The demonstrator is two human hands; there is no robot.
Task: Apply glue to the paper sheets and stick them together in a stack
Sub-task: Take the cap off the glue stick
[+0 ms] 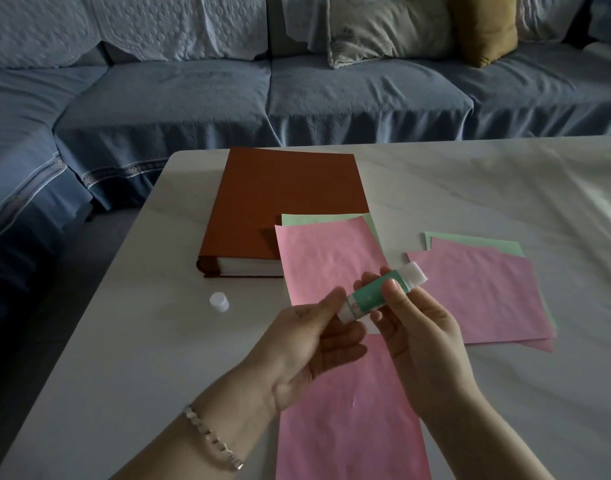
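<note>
Both my hands hold a green-and-white glue stick [373,295] above the table, its white glue end pointing up and to the right, uncapped. My left hand [311,344] pinches the stick's lower end. My right hand [421,337] grips its body. Under my hands lies a pink paper sheet [345,420]. Farther back, a pink sheet [328,258] lies on a green one [326,218], both partly over a book. To the right sits a loose pile of pink and green sheets [484,292]. The white cap [219,302] stands on the table at the left.
A thick brown book [283,202] lies at the table's far left. The white table [470,188] has its left edge and rounded far corner close to a blue covered sofa [297,98] with cushions behind it.
</note>
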